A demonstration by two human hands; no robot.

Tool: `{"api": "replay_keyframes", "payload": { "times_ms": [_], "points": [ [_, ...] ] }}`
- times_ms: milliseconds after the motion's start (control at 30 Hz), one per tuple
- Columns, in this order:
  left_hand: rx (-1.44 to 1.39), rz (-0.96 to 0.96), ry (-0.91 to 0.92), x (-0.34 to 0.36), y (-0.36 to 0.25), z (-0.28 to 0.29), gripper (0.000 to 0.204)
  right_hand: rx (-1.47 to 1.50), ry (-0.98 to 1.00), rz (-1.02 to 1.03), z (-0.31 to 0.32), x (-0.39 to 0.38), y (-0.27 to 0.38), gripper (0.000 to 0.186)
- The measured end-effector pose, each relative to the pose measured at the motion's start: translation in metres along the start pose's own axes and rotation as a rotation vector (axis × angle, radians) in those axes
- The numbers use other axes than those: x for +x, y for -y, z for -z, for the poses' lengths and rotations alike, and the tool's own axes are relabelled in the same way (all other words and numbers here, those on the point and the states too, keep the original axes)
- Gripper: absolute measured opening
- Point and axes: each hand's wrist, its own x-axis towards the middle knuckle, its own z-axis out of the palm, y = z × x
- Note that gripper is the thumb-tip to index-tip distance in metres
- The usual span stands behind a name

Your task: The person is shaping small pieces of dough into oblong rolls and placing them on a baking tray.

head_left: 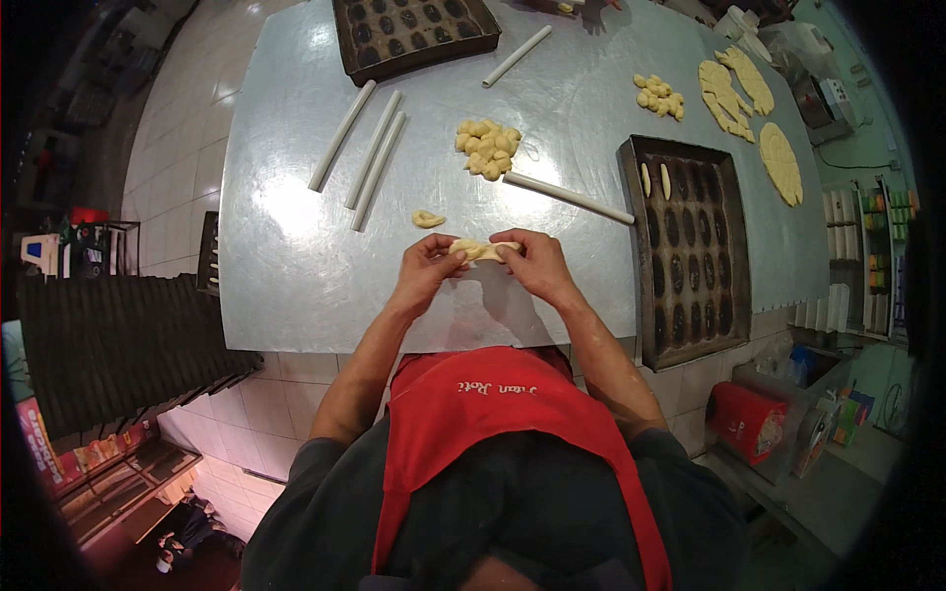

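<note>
My left hand point(424, 271) and my right hand point(537, 266) pinch the two ends of a stretched strip of pale yellow dough point(480, 250), held over the metal table near its front edge. Just beyond it, slightly left, lies a small folded dough piece point(427, 220). Farther back is a pile of dough balls point(484, 144), with a white rod point(570, 198) lying diagonally from it toward the right.
More white rods point(341, 135) lie at left. A dark moulded tray point(689, 248) with two dough sticks is at right; another tray point(414, 34) is at back. Flat dough sheets point(781, 163) and a second dough pile point(659, 97) sit back right on the table point(276, 295).
</note>
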Motion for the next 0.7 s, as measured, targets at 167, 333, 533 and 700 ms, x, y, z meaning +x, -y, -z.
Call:
{"api": "replay_keyframes", "payload": {
  "times_ms": [167, 333, 533, 700],
  "points": [
    [0.131, 0.033, -0.178, 0.004, 0.019, 0.039, 0.026, -0.067, -0.096, 0.035, 0.013, 0.002, 0.007, 0.025],
    [-0.377, -0.102, -0.248, 0.003, 0.023, 0.025, 0.023, 0.093, -0.515, 0.364, 0.045, -0.009, 0.05, 0.018],
    [-0.493, 0.041, -0.222, 0.007, 0.03, 0.01, 0.028, 0.299, -0.812, 0.748, 0.105, 0.045, 0.027, 0.022],
    [-0.255, 0.063, -0.238, 0.025, 0.036, -0.07, 0.025, -0.669, -0.635, 0.346, 0.106, 0.107, -0.084, 0.064]
  ]
}}
